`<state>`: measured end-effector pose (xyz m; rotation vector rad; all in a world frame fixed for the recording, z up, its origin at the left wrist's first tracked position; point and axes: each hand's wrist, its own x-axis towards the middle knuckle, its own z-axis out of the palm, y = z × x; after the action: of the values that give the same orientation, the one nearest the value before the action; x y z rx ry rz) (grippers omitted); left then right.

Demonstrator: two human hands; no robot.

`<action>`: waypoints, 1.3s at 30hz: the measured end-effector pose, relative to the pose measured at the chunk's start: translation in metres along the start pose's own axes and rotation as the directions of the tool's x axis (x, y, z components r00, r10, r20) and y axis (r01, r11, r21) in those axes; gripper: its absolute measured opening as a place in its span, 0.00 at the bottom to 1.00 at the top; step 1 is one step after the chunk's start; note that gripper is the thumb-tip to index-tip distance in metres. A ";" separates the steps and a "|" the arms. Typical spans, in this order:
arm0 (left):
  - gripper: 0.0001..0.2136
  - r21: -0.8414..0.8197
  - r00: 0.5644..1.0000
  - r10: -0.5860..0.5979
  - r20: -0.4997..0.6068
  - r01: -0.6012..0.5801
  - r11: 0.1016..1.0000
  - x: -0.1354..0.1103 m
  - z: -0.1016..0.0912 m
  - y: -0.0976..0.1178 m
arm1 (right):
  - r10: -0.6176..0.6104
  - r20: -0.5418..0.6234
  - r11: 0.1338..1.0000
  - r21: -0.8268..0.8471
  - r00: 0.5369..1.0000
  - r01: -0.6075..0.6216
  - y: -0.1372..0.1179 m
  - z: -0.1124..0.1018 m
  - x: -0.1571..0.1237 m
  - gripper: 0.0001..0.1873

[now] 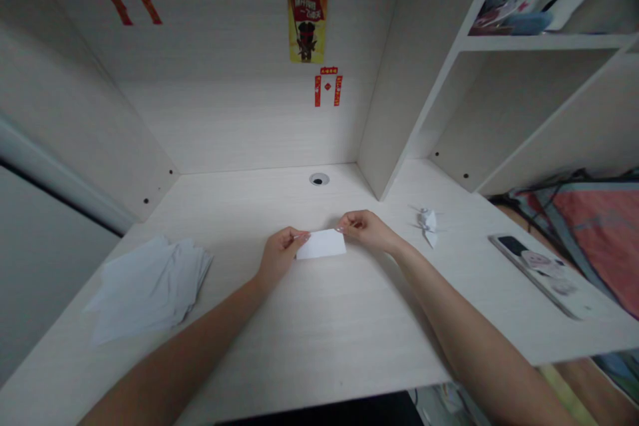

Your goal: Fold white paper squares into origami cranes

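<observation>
A small white piece of paper [322, 244], roughly rectangular with its top right corner slanted, is held up between my two hands over the desk. My left hand [280, 251] pinches its left edge, thumb on the near face. At the upper right corner, my right hand [367, 227] grips the paper between thumb and fingertips. Whether the sheet is folded in layers I cannot tell. A loose stack of white paper sheets [150, 286] lies to the left of my left forearm. Right of my right hand sits a small folded or crumpled white paper piece [428, 223].
The pale desk [299, 346] has a round cable hole [319, 179] near its back wall. A phone [536, 273] lies at the right. An upright panel [399, 80] and shelves [539, 43] rise at the back right. Red cloth [594, 226] is beyond the desk's right edge.
</observation>
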<state>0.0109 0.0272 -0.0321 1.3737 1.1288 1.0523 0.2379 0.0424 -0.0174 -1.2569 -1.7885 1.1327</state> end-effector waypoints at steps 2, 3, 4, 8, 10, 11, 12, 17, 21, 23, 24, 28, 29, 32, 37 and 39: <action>0.10 -0.022 1.000 -0.003 -0.002 0.003 1.000 -0.001 0.000 0.002 | -0.026 -0.050 0.999 -0.042 0.998 0.024 -0.001 0.003 0.001 0.14; 0.10 -0.034 1.000 -0.007 -0.008 0.007 0.999 -0.001 0.000 0.002 | -0.044 -0.097 0.997 -0.069 0.994 0.037 -0.001 0.005 0.001 0.13; 0.10 -0.049 1.000 -0.013 -0.021 0.012 0.999 0.000 0.000 0.002 | -0.061 -0.164 0.995 -0.093 0.985 0.046 0.000 0.006 0.002 0.12; 0.11 -0.140 0.991 -0.017 -0.129 -0.001 0.990 0.005 -0.005 -0.004 | -0.063 -0.417 0.997 -0.056 0.907 0.043 0.008 0.011 0.006 0.12; 0.11 -0.191 0.986 -0.020 -0.164 -0.012 0.982 0.009 -0.007 -0.007 | -0.068 -0.363 0.998 -0.021 0.929 0.065 0.010 0.018 0.007 0.13; 0.11 -0.218 0.985 -0.026 -0.172 -0.013 0.976 0.010 -0.008 -0.008 | -0.091 -0.304 0.996 -0.020 0.948 0.090 0.010 0.023 0.007 0.13; 0.11 -0.246 0.984 -0.033 -0.172 -0.010 0.969 0.011 -0.009 -0.008 | -0.124 -0.236 0.992 -0.032 0.964 0.119 0.009 0.029 0.006 0.13; 0.11 -0.334 0.992 -0.052 -0.114 0.010 0.942 0.010 -0.008 -0.003 | -0.195 -0.181 0.975 0.068 0.964 0.210 -0.002 0.058 0.001 0.13; 0.12 -0.292 0.996 -0.038 -0.081 0.013 0.956 0.008 -0.006 0.001 | -0.071 -0.272 0.951 0.272 0.960 0.148 -0.004 0.066 0.002 0.12; 0.13 -0.250 0.999 -0.031 -0.041 0.020 0.968 0.006 -0.005 0.002 | -0.013 -0.292 0.921 0.370 0.956 0.125 -0.003 0.065 0.004 0.13; 0.14 -0.227 0.999 -0.027 -0.021 0.021 0.974 0.005 -0.004 0.003 | 0.006 -0.297 0.906 0.406 0.955 0.120 -0.003 0.065 0.004 0.13; 0.23 -0.141 0.998 0.013 0.057 -0.005 0.990 0.001 -0.003 0.004 | 0.013 -0.271 0.871 0.476 0.963 0.122 -0.002 0.066 0.003 0.12; 0.24 -0.120 0.997 0.028 0.077 -0.018 0.993 0.000 -0.002 0.004 | 0.008 -0.258 0.864 0.488 0.966 0.123 -0.001 0.067 0.002 0.12; 0.21 -0.048 0.991 0.066 0.113 -0.061 0.997 -0.002 -0.002 0.003 | -0.007 -0.224 0.847 0.517 0.975 0.125 -0.001 0.069 0.000 0.12; 0.21 -0.005 0.987 0.074 0.141 -0.074 0.997 -0.004 -0.001 0.003 | -0.027 -0.227 0.871 0.472 0.974 0.134 -0.003 0.068 -0.001 0.12; 0.21 -0.002 0.987 0.077 0.138 -0.077 0.997 -0.005 0.000 0.004 | -0.026 -0.237 0.883 0.450 0.971 0.134 -0.003 0.068 -0.001 0.13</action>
<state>0.0100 0.0223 -0.0280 1.4797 0.9836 0.9942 0.1774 0.0227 -0.0416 -0.9662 -1.2859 1.2248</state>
